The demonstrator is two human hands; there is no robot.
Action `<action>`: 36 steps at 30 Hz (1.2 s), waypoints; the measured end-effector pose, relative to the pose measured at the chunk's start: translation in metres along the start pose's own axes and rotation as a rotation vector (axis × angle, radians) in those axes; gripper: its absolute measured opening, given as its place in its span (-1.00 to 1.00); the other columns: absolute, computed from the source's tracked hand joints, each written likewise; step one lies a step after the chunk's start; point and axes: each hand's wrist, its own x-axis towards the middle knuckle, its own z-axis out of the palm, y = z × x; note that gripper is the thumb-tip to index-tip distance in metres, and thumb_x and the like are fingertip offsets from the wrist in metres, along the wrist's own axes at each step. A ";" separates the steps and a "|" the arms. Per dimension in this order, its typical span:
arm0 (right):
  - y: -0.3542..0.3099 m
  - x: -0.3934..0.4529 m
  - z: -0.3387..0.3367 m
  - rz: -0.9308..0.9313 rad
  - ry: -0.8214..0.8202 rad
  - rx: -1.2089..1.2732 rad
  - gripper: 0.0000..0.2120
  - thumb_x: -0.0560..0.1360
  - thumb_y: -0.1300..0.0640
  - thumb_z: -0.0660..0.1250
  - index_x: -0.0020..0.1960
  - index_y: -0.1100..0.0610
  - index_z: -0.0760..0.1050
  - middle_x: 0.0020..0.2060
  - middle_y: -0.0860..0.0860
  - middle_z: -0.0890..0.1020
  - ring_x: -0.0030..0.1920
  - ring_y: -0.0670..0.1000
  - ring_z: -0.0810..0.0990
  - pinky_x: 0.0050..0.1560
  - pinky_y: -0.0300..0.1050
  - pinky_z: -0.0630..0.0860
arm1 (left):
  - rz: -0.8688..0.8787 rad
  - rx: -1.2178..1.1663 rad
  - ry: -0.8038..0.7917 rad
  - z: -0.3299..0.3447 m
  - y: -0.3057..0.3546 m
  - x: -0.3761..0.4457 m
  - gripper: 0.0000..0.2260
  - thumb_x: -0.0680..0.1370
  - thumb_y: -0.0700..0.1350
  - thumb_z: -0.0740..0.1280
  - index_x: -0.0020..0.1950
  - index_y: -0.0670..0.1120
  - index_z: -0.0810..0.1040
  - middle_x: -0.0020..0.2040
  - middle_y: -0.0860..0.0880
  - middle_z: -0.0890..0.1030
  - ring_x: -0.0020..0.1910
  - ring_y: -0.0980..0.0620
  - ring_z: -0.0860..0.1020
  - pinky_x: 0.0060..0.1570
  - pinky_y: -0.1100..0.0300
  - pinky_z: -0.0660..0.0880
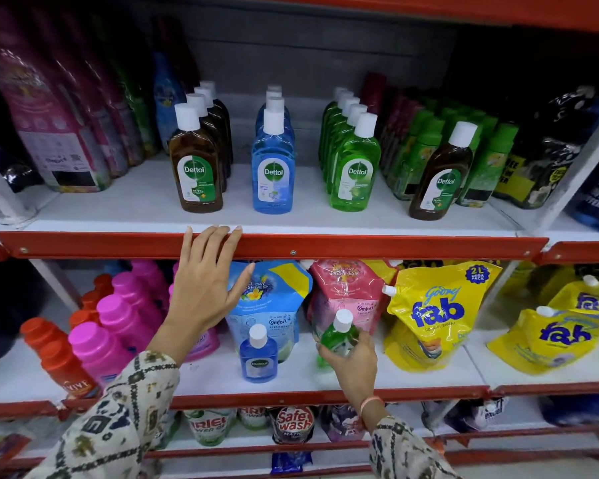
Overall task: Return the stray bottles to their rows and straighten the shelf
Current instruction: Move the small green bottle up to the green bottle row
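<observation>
On the upper shelf stand three rows of Dettol bottles: brown (196,167), blue (273,164) and green (355,167). A lone brown Dettol bottle (441,174) stands apart at the right, in front of green bottles. One shelf down, a small blue Dettol bottle (258,356) stands upright before the Comfort pouches. My right hand (351,361) grips a small green bottle (338,335) tilted just above that lower shelf. My left hand (206,281) is spread open, its fingertips resting on the red shelf edge (325,247).
Pink and purple refill packs (49,133) fill the upper left. Pink bottles (118,323) and orange bottles (56,354) crowd the lower left. Blue and pink Comfort pouches (274,305) and yellow fab pouches (440,312) stand behind the small bottles. Detergent packs (291,423) sit lower down.
</observation>
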 end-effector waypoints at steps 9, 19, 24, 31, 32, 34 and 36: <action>-0.082 -0.005 -0.060 -0.277 0.006 0.192 -0.21 0.16 -0.04 0.66 0.31 0.07 0.44 0.12 -0.02 0.54 0.10 -0.08 0.55 0.03 -0.39 0.51 | 0.004 -0.038 -0.028 -0.002 -0.003 0.000 -0.52 0.55 0.07 0.16 0.39 -0.14 0.41 0.28 -0.17 0.54 0.30 -0.16 0.45 0.48 -0.22 0.16; -0.186 0.013 -0.110 -0.519 0.103 0.358 -0.22 0.15 -0.25 0.59 0.29 0.06 0.55 0.04 -0.19 0.58 0.09 -0.23 0.59 0.02 -0.44 0.52 | 0.041 -0.059 -0.070 0.002 -0.011 -0.004 -0.47 0.59 0.14 0.09 0.50 -0.08 0.30 0.46 -0.10 0.43 0.47 -0.06 0.31 0.49 -0.20 0.13; -0.219 0.051 -0.112 -0.515 0.159 0.336 -0.16 0.19 -0.27 0.56 0.35 0.09 0.50 0.19 -0.03 0.54 0.10 -0.37 0.54 0.02 -0.55 0.45 | 0.058 -0.051 -0.046 0.002 -0.012 -0.005 -0.50 0.59 0.08 0.12 0.50 -0.07 0.29 0.49 -0.06 0.39 0.51 -0.02 0.25 0.52 -0.10 0.09; -0.224 0.092 -0.097 -0.413 0.234 0.166 -0.43 0.25 -0.15 0.59 0.11 0.18 0.59 0.03 0.03 0.48 0.08 0.05 0.50 0.02 -0.17 0.34 | 0.049 -0.070 0.016 -0.005 -0.009 0.002 -0.56 0.63 0.07 0.05 0.39 -0.09 0.48 0.32 -0.06 0.58 0.33 -0.06 0.51 0.43 -0.07 0.24; -0.223 0.096 -0.095 -0.397 0.239 0.145 -0.44 0.25 -0.14 0.60 0.10 0.18 0.59 0.01 0.02 0.46 0.08 0.07 0.51 0.01 -0.16 0.35 | 0.048 -0.071 0.014 -0.006 -0.009 0.002 -0.56 0.62 0.06 0.05 0.39 -0.08 0.48 0.31 -0.06 0.58 0.32 -0.06 0.52 0.42 -0.08 0.25; -0.220 0.103 -0.093 -0.383 0.257 0.114 -0.42 0.25 -0.14 0.60 0.15 0.17 0.60 0.00 0.01 0.45 0.12 0.11 0.53 0.00 -0.15 0.37 | 0.041 -0.075 0.007 -0.006 -0.009 0.002 -0.57 0.62 0.06 0.06 0.39 -0.07 0.47 0.31 -0.05 0.58 0.32 -0.05 0.52 0.42 -0.07 0.25; -0.219 0.107 -0.092 -0.381 0.271 0.106 -0.38 0.26 -0.12 0.60 0.22 0.14 0.59 0.03 0.03 0.46 0.17 0.12 0.53 0.04 -0.14 0.39 | 0.035 -0.080 -0.002 -0.005 -0.010 0.002 -0.58 0.62 0.05 0.07 0.41 -0.06 0.45 0.32 -0.04 0.58 0.33 -0.03 0.51 0.44 -0.07 0.24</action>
